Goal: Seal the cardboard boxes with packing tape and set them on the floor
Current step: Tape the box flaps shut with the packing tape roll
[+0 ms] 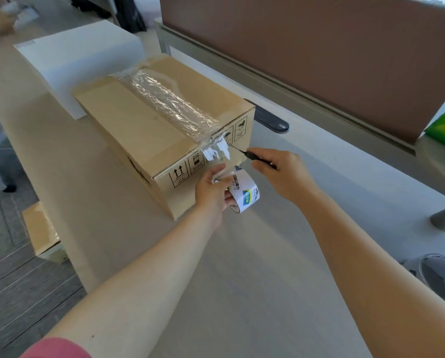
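The box (164, 130) lies on the surface (255, 267) with its long seam already covered by a wrinkled strip of tape (169, 102) that folds down over the near end face. Just below that end face, the left hand (211, 192) grips the roll (244, 192), probably keeping the strip taut between roll and box so it can be severed. To the right of the box's near end, the right hand (280, 171) is closed around a dark cutter (255, 156), its tip aimed at the stretched tape beside the box corner. Both forearms reach forward, wrists slightly bent inward toward each other. A white box (81, 55) sits behind the box, touching it.
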The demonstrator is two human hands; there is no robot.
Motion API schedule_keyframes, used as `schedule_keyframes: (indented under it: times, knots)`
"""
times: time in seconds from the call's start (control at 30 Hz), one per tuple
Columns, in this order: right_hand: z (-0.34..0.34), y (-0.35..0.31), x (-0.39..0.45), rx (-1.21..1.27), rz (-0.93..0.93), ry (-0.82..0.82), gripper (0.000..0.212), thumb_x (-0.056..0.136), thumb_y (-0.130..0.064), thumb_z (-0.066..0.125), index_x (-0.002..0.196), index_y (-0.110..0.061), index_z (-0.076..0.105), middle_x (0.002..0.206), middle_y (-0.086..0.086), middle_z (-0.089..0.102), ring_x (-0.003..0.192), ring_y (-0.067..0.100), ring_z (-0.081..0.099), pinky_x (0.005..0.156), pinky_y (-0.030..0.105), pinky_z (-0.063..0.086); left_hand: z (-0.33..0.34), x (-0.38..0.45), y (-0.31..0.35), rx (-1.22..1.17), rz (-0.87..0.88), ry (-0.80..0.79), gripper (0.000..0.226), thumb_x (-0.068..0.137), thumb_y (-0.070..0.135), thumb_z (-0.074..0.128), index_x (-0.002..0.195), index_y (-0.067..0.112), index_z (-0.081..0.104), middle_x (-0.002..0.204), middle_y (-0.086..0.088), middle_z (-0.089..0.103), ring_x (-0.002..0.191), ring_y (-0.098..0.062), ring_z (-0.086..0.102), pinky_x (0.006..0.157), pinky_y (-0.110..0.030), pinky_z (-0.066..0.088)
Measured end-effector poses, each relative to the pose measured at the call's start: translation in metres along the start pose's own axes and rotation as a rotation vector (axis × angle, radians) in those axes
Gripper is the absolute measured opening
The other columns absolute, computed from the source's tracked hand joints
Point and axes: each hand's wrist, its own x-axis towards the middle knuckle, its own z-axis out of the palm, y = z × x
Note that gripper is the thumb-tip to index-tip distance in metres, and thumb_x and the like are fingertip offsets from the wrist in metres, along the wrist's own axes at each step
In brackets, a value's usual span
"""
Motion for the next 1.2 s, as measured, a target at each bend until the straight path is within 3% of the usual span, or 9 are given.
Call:
schedule_keyframes:
  times: [0.07, 0.13, 0.23, 0.37, 0.47, 0.97, 1.2]
  knots:
    - [-0.001, -0.004, 0.001, -0.109, -0.045, -0.041, 0.033, 0.094, -0.019, 0.048, 0.125, -0.025, 0.059, 0.115, -0.004, 0.067, 0.096, 0.016, 0.056, 0.082, 0.027, 0.043, 0.000, 0.000, -0.001, 0.005, 0.007, -0.002, 0.027, 0.091, -0.006, 0.047, 0.084, 0.019, 0.052, 0.078, -0.006, 0.056, 0.066, -0.017, 0.056, 0.063, -0.029, 0.050]
    - [-0.002, -0.007, 0.004, -0.251, -0.113, -0.056, 0.032, 0.095, -0.018, 0.046, 0.123, -0.025, 0.060, 0.111, 0.003, 0.067, 0.104, 0.024, 0.055, 0.089, 0.032, 0.039, 0.000, 0.000, -0.002, 0.019, 0.018, 0.002, 0.027, 0.092, -0.004, 0.048, 0.079, 0.020, 0.051, 0.078, -0.006, 0.056, 0.065, -0.017, 0.056, 0.058, -0.026, 0.052]
    - [-0.004, -0.013, 0.007, -0.445, -0.185, -0.074, 0.032, 0.096, -0.019, 0.042, 0.122, -0.025, 0.059, 0.106, 0.006, 0.065, 0.102, 0.028, 0.052, 0.087, 0.033, 0.032, 0.001, -0.001, -0.003, 0.017, 0.030, 0.004, 0.026, 0.092, -0.003, 0.048, 0.078, 0.019, 0.052, 0.076, -0.005, 0.056, 0.065, -0.016, 0.056, 0.048, -0.019, 0.053]
    - [-0.002, -0.021, 0.010, -0.615, -0.257, -0.061, 0.033, 0.098, -0.022, 0.038, 0.123, -0.026, 0.058, 0.112, 0.003, 0.061, 0.103, 0.026, 0.049, 0.078, 0.030, 0.023, 0.001, -0.002, -0.003, 0.011, 0.030, -0.001, 0.027, 0.092, -0.004, 0.048, 0.072, 0.015, 0.048, 0.075, -0.006, 0.056, 0.064, -0.017, 0.055, 0.047, -0.017, 0.052]
    - [-0.002, -0.025, 0.011, -0.641, -0.277, -0.050, 0.033, 0.098, -0.023, 0.038, 0.125, -0.027, 0.057, 0.114, 0.002, 0.060, 0.103, 0.025, 0.049, 0.076, 0.027, 0.018, 0.001, -0.001, -0.003, 0.004, 0.023, 0.002, 0.028, 0.092, -0.003, 0.049, 0.071, 0.015, 0.046, 0.075, -0.006, 0.056, 0.064, -0.017, 0.055, 0.048, -0.018, 0.052]
    - [0.000, -0.034, 0.017, -0.674, -0.264, -0.079, 0.033, 0.098, -0.022, 0.039, 0.124, -0.029, 0.057, 0.112, 0.001, 0.060, 0.103, 0.025, 0.048, 0.076, 0.028, 0.020, 0.002, -0.001, -0.002, -0.001, 0.002, 0.030, 0.027, 0.091, -0.004, 0.050, 0.074, 0.016, 0.049, 0.077, -0.006, 0.056, 0.065, -0.017, 0.055, 0.063, -0.029, 0.050]
    - [0.003, -0.033, 0.025, -0.787, -0.288, -0.052, 0.030, 0.097, -0.020, 0.040, 0.118, -0.028, 0.060, 0.095, -0.001, 0.056, 0.085, 0.020, 0.041, 0.074, 0.029, 0.024, 0.002, 0.000, -0.002, 0.041, 0.017, 0.016, 0.026, 0.091, -0.003, 0.050, 0.072, 0.015, 0.049, 0.077, -0.007, 0.057, 0.067, -0.018, 0.057, 0.065, -0.029, 0.051]
